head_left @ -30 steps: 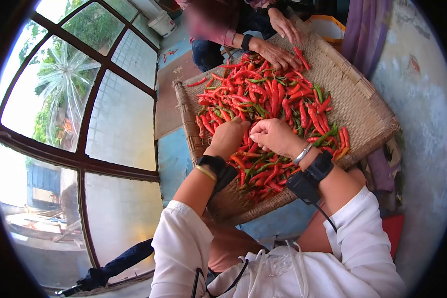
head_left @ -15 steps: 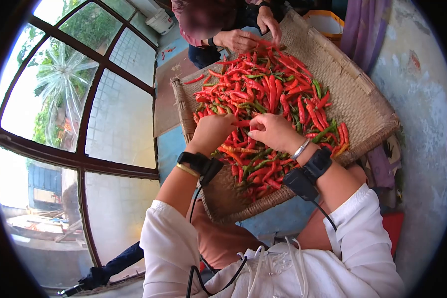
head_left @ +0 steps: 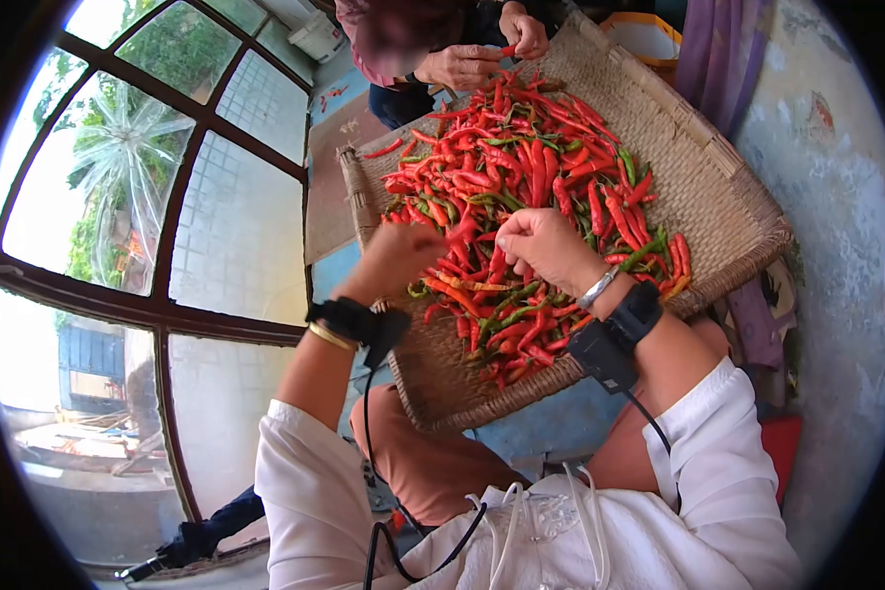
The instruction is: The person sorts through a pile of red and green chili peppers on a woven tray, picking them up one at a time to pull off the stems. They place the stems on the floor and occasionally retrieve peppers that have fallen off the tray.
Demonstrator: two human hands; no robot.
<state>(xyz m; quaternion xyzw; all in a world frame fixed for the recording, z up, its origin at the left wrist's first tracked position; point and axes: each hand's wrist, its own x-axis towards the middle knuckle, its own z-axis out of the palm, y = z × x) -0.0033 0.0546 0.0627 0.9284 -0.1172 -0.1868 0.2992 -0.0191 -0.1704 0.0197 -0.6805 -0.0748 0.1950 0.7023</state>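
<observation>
A heap of chili peppers [head_left: 506, 187], mostly red with some green, lies in a shallow woven basket [head_left: 698, 167]. My left hand [head_left: 398, 258] is over the heap's left edge, smeared by motion. Its fingers are closed on a red chili pepper [head_left: 460, 231], which looks blurred at the fingertips. To the right, my right hand [head_left: 553, 251] is above the middle of the heap with thumb and fingertips pinched together. Whatever is in that pinch, if anything, is too small to make out. A gap separates my two hands.
Across the basket, another person's hands [head_left: 467, 65] hold a red chili pepper [head_left: 508, 50]. A framed window [head_left: 236, 236] stands at left, a wall [head_left: 826, 295] at right. An orange-rimmed container [head_left: 644, 41] and a white bucket [head_left: 317, 39] are farther back.
My left hand has moved left and slightly down, away from my right hand, with the chili pepper. The other person's hands have shifted and lifted off the heap a little.
</observation>
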